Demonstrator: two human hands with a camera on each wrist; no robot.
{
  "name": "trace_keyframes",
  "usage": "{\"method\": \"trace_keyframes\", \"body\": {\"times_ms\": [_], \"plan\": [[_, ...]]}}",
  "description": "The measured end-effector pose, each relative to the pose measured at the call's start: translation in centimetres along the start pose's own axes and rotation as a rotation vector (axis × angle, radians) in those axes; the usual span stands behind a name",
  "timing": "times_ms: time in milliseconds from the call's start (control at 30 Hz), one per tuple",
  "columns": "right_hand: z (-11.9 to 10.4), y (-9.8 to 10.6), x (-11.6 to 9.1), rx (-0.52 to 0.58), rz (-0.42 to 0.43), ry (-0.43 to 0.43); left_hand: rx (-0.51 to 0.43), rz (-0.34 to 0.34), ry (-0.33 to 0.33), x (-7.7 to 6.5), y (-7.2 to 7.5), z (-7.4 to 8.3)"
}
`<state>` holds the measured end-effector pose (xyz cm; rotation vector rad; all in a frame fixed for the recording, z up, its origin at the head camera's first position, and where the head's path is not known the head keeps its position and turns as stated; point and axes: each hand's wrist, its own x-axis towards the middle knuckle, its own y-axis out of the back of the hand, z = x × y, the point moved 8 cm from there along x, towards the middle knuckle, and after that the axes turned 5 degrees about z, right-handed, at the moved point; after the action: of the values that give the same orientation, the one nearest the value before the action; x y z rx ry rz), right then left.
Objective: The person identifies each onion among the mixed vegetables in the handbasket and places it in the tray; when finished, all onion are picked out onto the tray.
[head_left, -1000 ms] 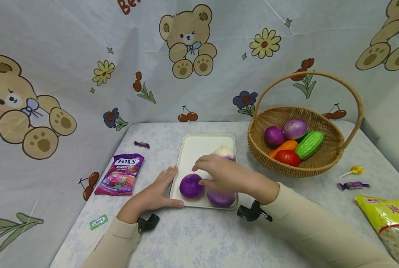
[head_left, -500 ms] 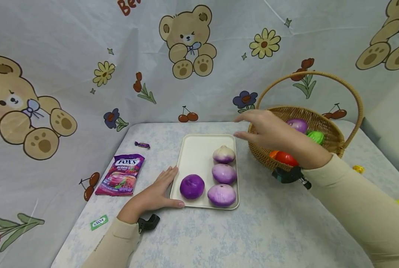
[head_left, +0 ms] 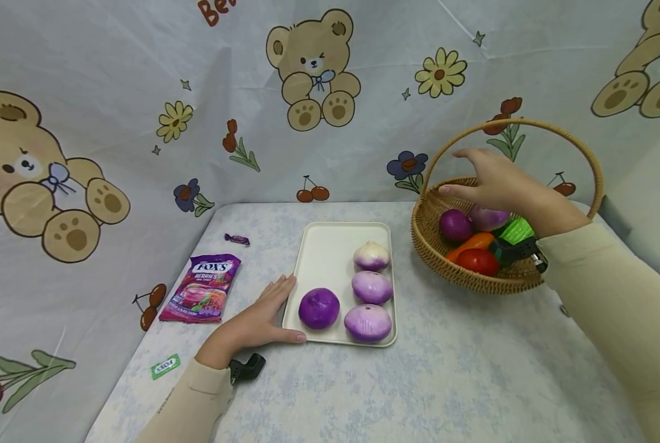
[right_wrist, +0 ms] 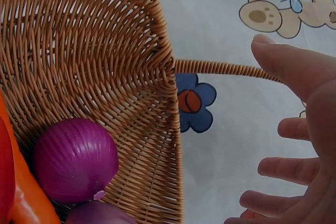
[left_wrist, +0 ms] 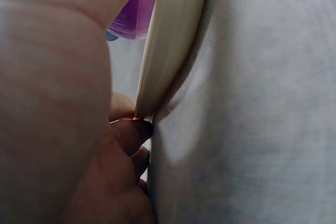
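Note:
My left hand (head_left: 256, 323) lies at the near left corner of a white tray (head_left: 324, 252), its fingers along the side and the thumb at the front edge. On the tray sit a dark purple onion (head_left: 319, 308), two paler purple onions (head_left: 367, 323) and a white-and-purple bulb (head_left: 371, 255) resembling garlic. Above the wicker basket (head_left: 457, 275) my right hand (head_left: 496, 178) hovers with fingers spread, holding nothing. Inside the basket are a purple onion (right_wrist: 76, 160), a paler purple one (head_left: 487, 217), a carrot-like orange vegetable (head_left: 470, 245), a tomato (head_left: 478, 262) and a bumpy green vegetable (head_left: 517, 231), partly covered by the wrist camera.
Left of the tray lie a purple Fox's candy bag (head_left: 201, 288), a wrapped purple candy (head_left: 237, 239) and a green Fox's wrapper (head_left: 165, 367). The tall basket handle (head_left: 582, 147) arches around the right hand. A bear-print cloth (head_left: 363, 166) hangs behind the table.
My right hand has gone from above the tray to over the basket, up and to the right, uncovering the onions. The left hand has stayed at the tray edge.

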<state>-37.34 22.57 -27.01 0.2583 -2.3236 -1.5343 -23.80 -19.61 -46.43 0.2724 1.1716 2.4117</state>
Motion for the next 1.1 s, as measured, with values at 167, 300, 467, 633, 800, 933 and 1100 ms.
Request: {"method": "trace_keyframes", "body": {"times_ms": [167, 300, 467, 633, 800, 933, 1100], "plan": [[0.5, -0.5, 0.2, -0.009, -0.011, 0.000, 0.009, -0.004, 0.005, 0.0, 0.0, 0.0], [0.4, -1.1, 0.3, -0.032, -0.021, 0.023, 0.006, -0.003, 0.010, 0.0, 0.1, 0.0], [0.8, -2.8, 0.3, -0.054, -0.068, 0.049, 0.001, -0.002, 0.009, 0.0, 0.2, 0.2], [1.4, -4.6, 0.1, -0.043, -0.110, 0.060, -0.004, 0.000, 0.001, -0.1, 0.1, 0.1], [2.1, -6.4, -0.2, -0.062, -0.169, 0.063, -0.004, -0.001, 0.007, -0.1, 0.1, 0.1], [2.5, -7.5, -0.3, -0.075, -0.201, 0.085, -0.004, -0.007, 0.010, 0.0, 0.0, 0.0], [2.5, -8.4, -0.4, -0.089, -0.217, 0.119, -0.002, -0.006, 0.015, 0.0, 0.0, 0.0]]}}
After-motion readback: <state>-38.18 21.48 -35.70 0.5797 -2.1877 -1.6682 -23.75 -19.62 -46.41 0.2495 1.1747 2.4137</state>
